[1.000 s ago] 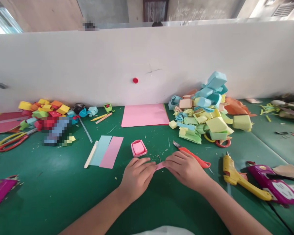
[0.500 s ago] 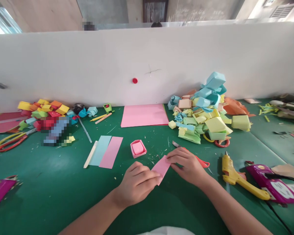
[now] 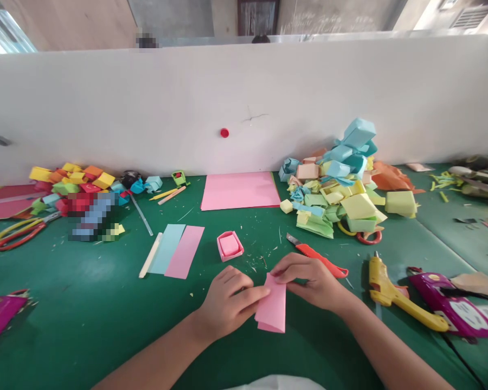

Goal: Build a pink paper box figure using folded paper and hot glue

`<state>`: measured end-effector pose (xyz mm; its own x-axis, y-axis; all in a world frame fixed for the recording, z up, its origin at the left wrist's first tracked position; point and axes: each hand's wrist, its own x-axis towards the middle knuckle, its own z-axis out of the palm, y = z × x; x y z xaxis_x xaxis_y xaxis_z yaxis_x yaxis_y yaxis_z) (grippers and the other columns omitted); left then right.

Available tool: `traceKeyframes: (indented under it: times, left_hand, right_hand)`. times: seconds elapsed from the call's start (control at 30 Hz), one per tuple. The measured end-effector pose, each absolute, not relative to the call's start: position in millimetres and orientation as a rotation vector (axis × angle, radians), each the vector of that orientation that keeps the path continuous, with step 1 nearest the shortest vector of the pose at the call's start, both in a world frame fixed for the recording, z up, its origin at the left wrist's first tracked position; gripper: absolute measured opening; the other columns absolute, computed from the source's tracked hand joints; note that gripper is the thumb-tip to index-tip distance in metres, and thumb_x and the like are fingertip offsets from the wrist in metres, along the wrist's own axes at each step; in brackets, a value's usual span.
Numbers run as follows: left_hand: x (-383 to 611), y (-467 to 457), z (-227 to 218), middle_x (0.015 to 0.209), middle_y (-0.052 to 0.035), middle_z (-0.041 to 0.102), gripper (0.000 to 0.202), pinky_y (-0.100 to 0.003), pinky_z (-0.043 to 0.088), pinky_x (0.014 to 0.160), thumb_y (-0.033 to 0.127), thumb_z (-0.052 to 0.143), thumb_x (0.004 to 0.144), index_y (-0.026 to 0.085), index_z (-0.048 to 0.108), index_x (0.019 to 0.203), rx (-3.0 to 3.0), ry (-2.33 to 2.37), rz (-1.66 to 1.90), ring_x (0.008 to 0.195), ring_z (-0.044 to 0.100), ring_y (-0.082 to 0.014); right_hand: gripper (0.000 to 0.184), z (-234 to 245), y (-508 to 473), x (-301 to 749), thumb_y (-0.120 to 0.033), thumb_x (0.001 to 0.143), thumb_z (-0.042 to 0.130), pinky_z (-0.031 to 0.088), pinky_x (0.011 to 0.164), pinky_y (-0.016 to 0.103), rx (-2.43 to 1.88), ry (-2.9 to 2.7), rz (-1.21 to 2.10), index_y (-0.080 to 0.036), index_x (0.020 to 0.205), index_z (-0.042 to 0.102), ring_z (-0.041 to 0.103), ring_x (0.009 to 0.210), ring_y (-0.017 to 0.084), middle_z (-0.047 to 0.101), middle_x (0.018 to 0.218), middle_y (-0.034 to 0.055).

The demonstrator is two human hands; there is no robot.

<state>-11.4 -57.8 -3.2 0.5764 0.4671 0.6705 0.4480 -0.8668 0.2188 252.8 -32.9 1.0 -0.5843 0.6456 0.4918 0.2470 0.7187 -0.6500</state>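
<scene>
A folded piece of pink paper (image 3: 273, 309) is held between my two hands, its lower end loose and showing more than one layer. My left hand (image 3: 230, 299) pinches its left side with thumb and forefinger. At the top right corner, the fingers of my right hand (image 3: 307, 279) grip the same paper. Just beyond my left hand sits a small pink paper box (image 3: 230, 246) with a smaller pink block inside. A red utility knife (image 3: 321, 259) lies behind my right hand, its blade pointing left.
Blue paper (image 3: 166, 249) and pink paper (image 3: 185, 252) strips lie beside a wooden stick (image 3: 150, 255). Pink sheets (image 3: 241, 190) rest by the white partition (image 3: 166, 108). Folded paper pieces (image 3: 337, 189) are heaped at right, near a yellow glue gun (image 3: 398, 295). Scissors (image 3: 24, 232) lie left.
The pink paper has turned more upright and come nearer to me, its folded layers now showing. My right hand has shifted slightly down and left, uncovering more of the red knife.
</scene>
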Motion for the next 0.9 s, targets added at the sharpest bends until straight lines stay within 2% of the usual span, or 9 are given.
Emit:
traceKeyframes:
  times: [0.1,0.27,0.43,0.57,0.73,0.9]
  left_hand:
    - [-11,-62,2,0.071,0.0012,0.055,0.017,-0.03,0.042,0.065,0.016,0.059,0.1,0.022,0.069,0.112,2.832,0.802,1.249,0.067,0.049,-0.0149]
    - [-8,-64,8,0.067,0.0009,0.056,0.022,-0.032,0.04,0.066,0.006,0.058,0.097,0.017,0.071,0.112,2.952,0.819,1.251,0.068,0.049,-0.0162]
    - [-8,-61,4,0.078,-0.0008,0.065,0.019,-0.032,0.042,0.07,0.009,0.061,0.096,0.019,0.071,0.109,2.9,0.875,1.216,0.073,0.054,-0.016]
    - [-10,-59,3,0.092,-0.0041,0.069,0.023,-0.033,0.046,0.076,0.009,0.06,0.096,0.021,0.07,0.113,2.858,0.858,1.277,0.081,0.058,-0.0172]
    - [-4,-65,9,0.099,-0.0051,0.073,0.02,-0.036,0.048,0.084,0.019,0.068,0.094,0.019,0.068,0.114,2.904,0.723,1.256,0.09,0.063,-0.0188]
    - [1,-64,6,0.095,-0.0003,0.076,0.019,-0.033,0.045,0.08,0.007,0.064,0.094,0.019,0.068,0.109,2.91,0.814,1.177,0.085,0.065,-0.0151]
  right_hand:
    - [0.015,-1,-36,247,-0.015,0.099,0.06,0.062,0.086,0.034,-0.691,-2.191,0.672,-0.023,0.1,0.072,0.072,0.103,0.019,0.076,0.112,0.0088]
    - [0.018,2,-36,242,-0.012,0.097,0.061,0.058,0.09,0.042,-0.706,-2.245,0.424,-0.024,0.105,0.072,0.066,0.106,0.023,0.075,0.117,0.0083]
    - [0.019,1,-36,244,-0.009,0.096,0.06,0.058,0.086,0.039,-0.696,-2.251,0.156,-0.024,0.1,0.071,0.066,0.099,0.021,0.078,0.108,0.0053]
    - [0.017,-2,-37,246,-0.01,0.095,0.062,0.057,0.081,0.038,-0.728,-2.235,0.078,-0.024,0.096,0.071,0.065,0.091,0.02,0.079,0.103,0.0045]
    - [0.02,-2,-37,245,-0.006,0.093,0.06,0.053,0.083,0.04,-0.819,-2.238,0.006,-0.023,0.094,0.07,0.062,0.09,0.022,0.079,0.101,0.0034]
    - [0.017,-3,-34,246,-0.009,0.093,0.063,0.048,0.081,0.04,-0.909,-2.263,-0.039,-0.024,0.091,0.07,0.06,0.089,0.023,0.079,0.096,0.0019]
